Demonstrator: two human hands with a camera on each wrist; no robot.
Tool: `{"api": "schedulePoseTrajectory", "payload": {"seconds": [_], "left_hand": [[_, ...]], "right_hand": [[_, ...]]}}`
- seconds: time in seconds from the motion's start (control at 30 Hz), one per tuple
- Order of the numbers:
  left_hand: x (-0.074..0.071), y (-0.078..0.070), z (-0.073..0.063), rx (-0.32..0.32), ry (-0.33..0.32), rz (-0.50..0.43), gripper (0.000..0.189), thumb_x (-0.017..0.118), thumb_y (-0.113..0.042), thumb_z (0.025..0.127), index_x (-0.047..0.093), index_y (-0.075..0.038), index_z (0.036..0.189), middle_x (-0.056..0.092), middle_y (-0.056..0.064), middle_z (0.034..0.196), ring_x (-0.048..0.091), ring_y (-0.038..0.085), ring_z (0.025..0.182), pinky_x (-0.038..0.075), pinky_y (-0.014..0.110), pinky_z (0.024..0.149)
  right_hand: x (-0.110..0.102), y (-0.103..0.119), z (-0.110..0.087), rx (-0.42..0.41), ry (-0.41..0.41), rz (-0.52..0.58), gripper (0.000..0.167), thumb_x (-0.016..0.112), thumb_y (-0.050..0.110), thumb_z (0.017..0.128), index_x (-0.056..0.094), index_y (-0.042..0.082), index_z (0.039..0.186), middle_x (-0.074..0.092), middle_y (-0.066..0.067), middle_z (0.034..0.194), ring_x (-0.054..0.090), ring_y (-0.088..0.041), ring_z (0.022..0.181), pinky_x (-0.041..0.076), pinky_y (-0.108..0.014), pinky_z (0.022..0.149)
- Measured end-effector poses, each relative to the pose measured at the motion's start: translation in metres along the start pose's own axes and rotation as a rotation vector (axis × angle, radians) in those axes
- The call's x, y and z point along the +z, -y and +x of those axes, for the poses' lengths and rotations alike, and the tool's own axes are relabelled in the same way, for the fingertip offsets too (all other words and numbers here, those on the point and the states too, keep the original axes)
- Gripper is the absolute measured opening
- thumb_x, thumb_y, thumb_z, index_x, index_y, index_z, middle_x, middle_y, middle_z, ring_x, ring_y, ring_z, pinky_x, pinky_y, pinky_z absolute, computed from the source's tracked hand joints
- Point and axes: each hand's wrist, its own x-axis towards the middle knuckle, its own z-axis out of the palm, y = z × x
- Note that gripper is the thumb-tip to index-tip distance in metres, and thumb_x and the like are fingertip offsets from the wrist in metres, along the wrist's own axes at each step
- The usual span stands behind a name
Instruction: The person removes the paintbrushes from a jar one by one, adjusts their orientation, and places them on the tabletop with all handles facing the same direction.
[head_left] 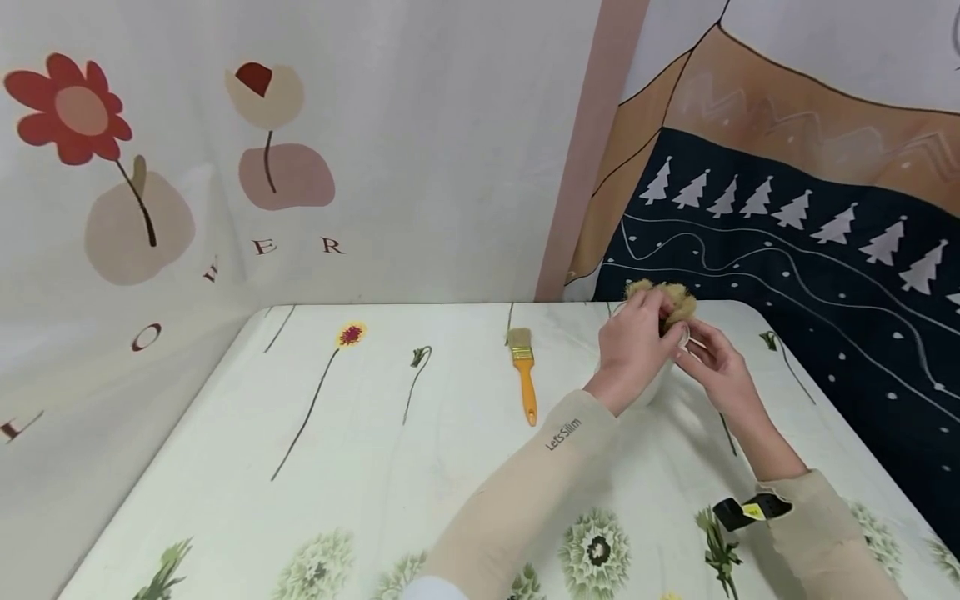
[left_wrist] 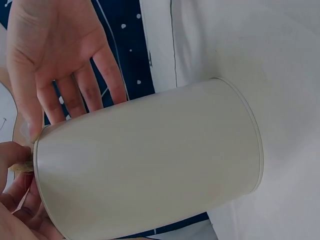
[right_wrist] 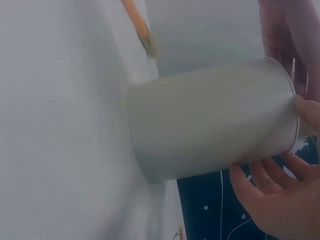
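Observation:
A white cylindrical container (left_wrist: 150,160) stands at the table's back right; the left hand (head_left: 633,337) hides much of it in the head view. This hand reaches over its top and pinches a tan fuzzy bundle (head_left: 681,302) at the mouth, also partly visible in the left wrist view. The right hand (head_left: 716,362) holds the container near its upper rim. In the right wrist view, the thumb of the right hand (right_wrist: 285,210) lies at the rim, with fingers along the far side. The inside of the container is hidden.
A paintbrush (head_left: 523,375) with an orange handle lies left of the container. The white tablecloth (head_left: 450,483) has printed flowers. Behind the table hang a pale flower-print cloth (head_left: 450,150) and a dark blue cloth with white trees (head_left: 795,250).

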Motion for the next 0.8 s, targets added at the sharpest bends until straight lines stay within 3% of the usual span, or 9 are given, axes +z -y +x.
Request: {"api": "schedulePoseTrajectory", "payload": {"seconds": [0.13,0.3,0.4,0.53,0.8], "left_hand": [[-0.002,0.003,-0.002,0.011,0.007,-0.075,0.019,0.067,-0.039,0.096,0.063,-0.029,0.112,0.063,-0.015,0.105,0.06,-0.004,0.089,0.046,0.005,0.067],[-0.01,0.008,-0.005,0.028,0.021,-0.196,0.018,0.065,-0.033,0.097,0.066,-0.024,0.113,0.064,-0.01,0.104,0.06,-0.004,0.087,0.045,0.001,0.069],[-0.018,0.011,-0.005,0.064,-0.008,-0.263,0.019,0.066,-0.028,0.097,0.069,-0.02,0.114,0.065,-0.006,0.103,0.063,-0.001,0.087,0.045,-0.001,0.07],[-0.029,0.013,-0.003,0.113,-0.057,-0.372,0.019,0.067,-0.022,0.097,0.07,-0.015,0.114,0.066,-0.001,0.104,0.067,0.003,0.09,0.045,-0.003,0.073],[-0.061,0.016,0.002,0.146,-0.129,-0.638,0.017,0.066,-0.015,0.096,0.068,-0.007,0.112,0.067,0.007,0.109,0.071,0.012,0.098,0.05,0.002,0.078]], "right_hand": [[0.0,0.001,0.0,0.022,-0.007,-0.025,0.067,0.056,0.023,0.103,0.022,0.007,0.158,0.022,-0.025,0.161,0.043,0.007,0.124,0.043,0.002,0.089],[0.0,0.001,0.0,0.054,-0.008,-0.065,0.068,0.055,0.027,0.103,0.02,0.009,0.158,0.021,-0.024,0.163,0.04,-0.019,0.141,0.042,0.003,0.089],[0.0,0.002,0.0,0.066,-0.006,-0.072,0.07,0.055,0.028,0.103,0.018,0.008,0.159,0.019,-0.024,0.164,0.034,-0.029,0.147,0.042,0.003,0.089],[-0.001,0.003,0.0,0.073,-0.001,-0.063,0.071,0.055,0.028,0.103,0.016,0.007,0.159,0.015,-0.024,0.165,0.029,-0.037,0.149,0.042,0.003,0.089],[0.0,0.002,0.002,0.09,0.002,-0.08,0.073,0.054,0.032,0.103,0.014,0.008,0.16,0.016,-0.023,0.165,0.028,-0.042,0.148,0.043,0.001,0.09]]}}
